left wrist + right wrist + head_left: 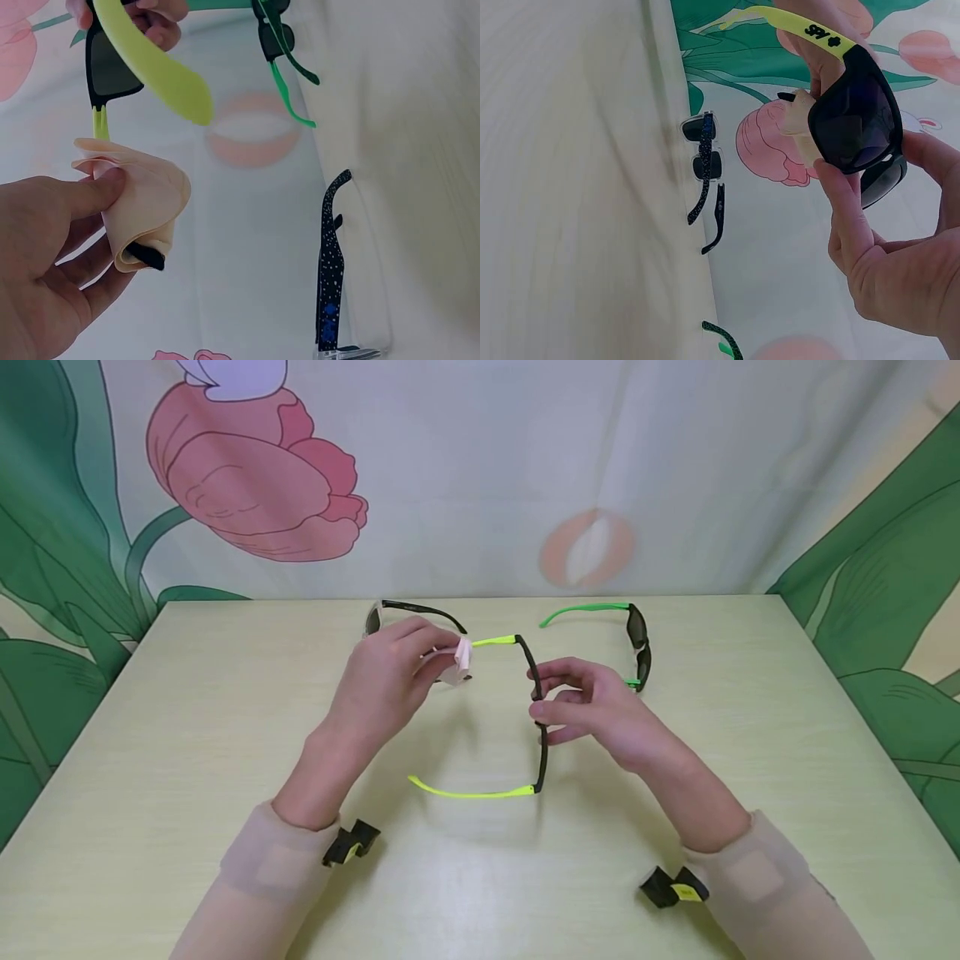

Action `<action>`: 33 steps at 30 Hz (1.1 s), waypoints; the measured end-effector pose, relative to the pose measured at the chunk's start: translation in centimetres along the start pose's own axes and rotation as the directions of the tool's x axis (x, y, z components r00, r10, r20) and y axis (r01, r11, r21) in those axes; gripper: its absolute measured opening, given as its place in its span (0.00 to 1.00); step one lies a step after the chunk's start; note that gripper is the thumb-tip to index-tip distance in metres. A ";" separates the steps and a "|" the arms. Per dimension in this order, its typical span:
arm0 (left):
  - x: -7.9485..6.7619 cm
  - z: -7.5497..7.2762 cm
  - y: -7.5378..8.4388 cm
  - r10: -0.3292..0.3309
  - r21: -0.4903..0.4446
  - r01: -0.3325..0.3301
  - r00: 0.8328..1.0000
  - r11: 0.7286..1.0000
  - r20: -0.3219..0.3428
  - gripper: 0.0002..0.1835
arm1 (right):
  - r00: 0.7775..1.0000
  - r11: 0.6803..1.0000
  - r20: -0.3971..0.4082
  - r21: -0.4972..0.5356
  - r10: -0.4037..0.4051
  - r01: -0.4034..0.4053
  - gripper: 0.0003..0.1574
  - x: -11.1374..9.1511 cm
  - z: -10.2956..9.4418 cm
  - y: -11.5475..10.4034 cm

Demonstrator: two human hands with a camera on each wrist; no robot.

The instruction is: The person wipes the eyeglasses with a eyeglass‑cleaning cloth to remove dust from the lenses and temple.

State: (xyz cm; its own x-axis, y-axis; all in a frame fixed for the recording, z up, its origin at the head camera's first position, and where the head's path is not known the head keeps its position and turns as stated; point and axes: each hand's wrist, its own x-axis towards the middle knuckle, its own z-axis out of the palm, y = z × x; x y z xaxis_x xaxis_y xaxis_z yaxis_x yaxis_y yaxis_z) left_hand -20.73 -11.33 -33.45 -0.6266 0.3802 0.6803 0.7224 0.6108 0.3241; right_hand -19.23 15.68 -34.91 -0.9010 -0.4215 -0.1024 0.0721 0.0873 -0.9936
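A pair of sunglasses (544, 760) with a black front, dark lenses and yellow-green temples is held up above the table. My right hand (600, 710) pinches its black front around the bridge, thumb on one side and fingers on the other. A pale pink cloth (146, 195) is folded around one yellow temple, its dark tip showing from the cloth's lower end in the left wrist view. Thumb and fingers of my left hand (382, 668) grip that cloth over the temple. The other temple (472, 794) sticks out free toward the left.
Behind my left hand, sunglasses with a clear front and speckled black temples (706, 165) lie on the table (187, 710). Green-templed sunglasses (637, 635) rest at the back right. A curtain (465, 485) with printed flowers hangs behind the table.
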 end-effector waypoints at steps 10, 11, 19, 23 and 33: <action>-0.2 -0.6 -0.8 -0.085 -0.002 0.085 0.996 0.996 -0.033 0.09 | 0.999 0.999 -0.049 0.029 -0.021 0.022 0.35 -0.1 -1.3 -0.5; -0.2 -0.6 -0.9 -0.093 0.003 0.093 0.995 0.996 -0.032 0.09 | 0.998 0.999 -0.055 0.036 -0.020 0.022 0.34 -0.1 -1.4 -0.6; -0.6 -1.5 -2.4 -0.210 0.124 0.212 0.977 0.969 -0.027 0.07 | 0.994 0.989 -0.106 0.143 -0.033 0.048 0.29 0.1 -2.6 -0.7; -0.7 -1.6 -2.9 -0.244 0.131 0.247 0.969 0.960 -0.036 0.06 | 0.995 0.990 -0.098 0.140 -0.016 0.029 0.30 0.4 -2.7 -0.2; -0.4 -1.3 -1.4 -0.216 0.097 0.214 0.976 0.972 0.003 0.07 | 0.999 0.997 -0.046 0.077 0.021 -0.018 0.35 0.8 -1.7 0.7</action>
State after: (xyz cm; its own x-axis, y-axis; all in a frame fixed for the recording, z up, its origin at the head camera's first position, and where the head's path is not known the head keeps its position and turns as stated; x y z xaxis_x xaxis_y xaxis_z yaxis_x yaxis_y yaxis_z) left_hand -21.10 -13.24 -33.33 -0.7686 0.2418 0.5923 0.5394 0.7427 0.3967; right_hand -20.61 16.94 -35.60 -0.9180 -0.3776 -0.1214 0.1211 0.0246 -0.9923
